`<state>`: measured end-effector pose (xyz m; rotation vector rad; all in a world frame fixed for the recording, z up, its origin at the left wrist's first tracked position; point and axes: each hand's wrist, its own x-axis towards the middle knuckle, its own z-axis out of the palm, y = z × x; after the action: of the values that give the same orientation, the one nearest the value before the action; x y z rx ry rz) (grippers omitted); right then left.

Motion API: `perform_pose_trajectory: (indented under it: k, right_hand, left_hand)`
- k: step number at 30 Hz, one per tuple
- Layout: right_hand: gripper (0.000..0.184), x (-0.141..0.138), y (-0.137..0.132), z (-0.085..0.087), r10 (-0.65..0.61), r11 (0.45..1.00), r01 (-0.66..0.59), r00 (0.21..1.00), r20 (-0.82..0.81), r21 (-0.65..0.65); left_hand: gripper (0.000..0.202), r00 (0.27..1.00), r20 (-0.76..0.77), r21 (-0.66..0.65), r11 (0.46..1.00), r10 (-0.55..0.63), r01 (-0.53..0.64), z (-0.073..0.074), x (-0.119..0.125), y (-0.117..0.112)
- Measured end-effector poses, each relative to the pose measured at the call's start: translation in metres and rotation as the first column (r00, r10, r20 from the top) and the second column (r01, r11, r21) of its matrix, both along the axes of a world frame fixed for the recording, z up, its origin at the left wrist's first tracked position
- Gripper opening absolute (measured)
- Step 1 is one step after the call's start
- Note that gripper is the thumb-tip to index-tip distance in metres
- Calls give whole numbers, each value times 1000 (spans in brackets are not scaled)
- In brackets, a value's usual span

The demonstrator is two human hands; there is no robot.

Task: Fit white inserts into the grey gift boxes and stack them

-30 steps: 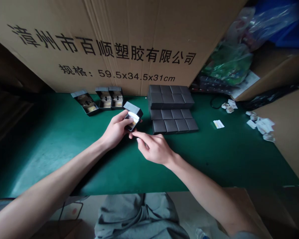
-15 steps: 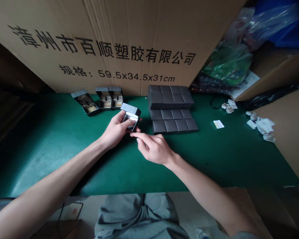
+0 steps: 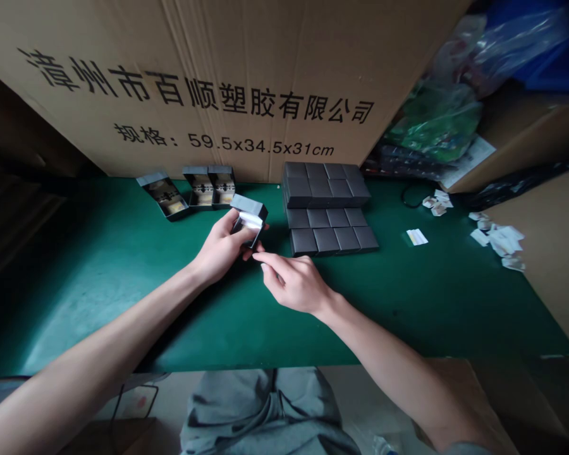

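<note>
A small dark jewelry box point(image 3: 249, 207) with its lid raised and a white lining is held in my left hand point(image 3: 220, 248). My left thumb reaches into the box's front, and the other fingers wrap under and behind it, partly hidden. Just below the box, my right hand point(image 3: 296, 281) holds nothing visible; its index finger points at the left fingertips, with the thumb apart below and the other fingers curled. Whether the index fingertip touches them I cannot tell. Behind my left hand stand three opened boxes of the same kind, one point(image 3: 165, 197) tilted apart from a pair point(image 3: 210, 188).
Rows of closed dark boxes point(image 3: 329, 208) are stacked right of my hands on the green table point(image 3: 208, 341). A large printed carton point(image 3: 246, 57) stands behind. To the right lie a white-and-yellow piece point(image 3: 417, 237), crumpled white pieces point(image 3: 502, 240) and plastic bags point(image 3: 436, 120).
My right index fingertip has shifted very slightly to the right, beneath the box. The left hand keeps its hold, and the boxes on the table stay put.
</note>
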<state>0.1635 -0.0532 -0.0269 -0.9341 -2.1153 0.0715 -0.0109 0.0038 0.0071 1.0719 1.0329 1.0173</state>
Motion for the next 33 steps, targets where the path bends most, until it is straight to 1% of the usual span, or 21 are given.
perform_pose_trajectory:
  k: [4, 8, 15, 21, 25, 29, 33]
  right_hand:
    - [28, 0, 0, -1, 8, 999, -8, 1000, 14, -37]
    - [29, 1, 0, 0, 11, 998, -10, 1000, 15, -62]
    - [28, 0, 0, 0, 4, 998, -3, 1000, 11, -61]
    - [27, 0, 1, -2, 14, 1000, -14, 1000, -11, -21]
    - [27, 0, 1, -2, 16, 999, -16, 1000, 7, -35]
    - [28, 0, 0, 0, 31, 997, -30, 999, 9, -69]
    - [26, 0, 0, 1, 16, 1000, -17, 1000, -8, -25]
  left_hand:
    - [23, 999, 44, -45, 999, 12, -10, -1, 1, 2]
    - [20, 999, 43, -54, 998, 22, -19, -1, 1, 2]
    - [23, 1000, 21, -45, 999, 1, 0, 0, 1, 1]
    - [23, 998, 62, -76, 997, 5, -1, -3, -1, 2]
    - [28, 999, 18, -98, 995, 37, -35, 0, 0, 1]
    - [34, 999, -2, -87, 995, 45, -45, 1, 1, 0]
    - [35, 999, -22, -90, 995, 41, -43, 3, 1, 0]
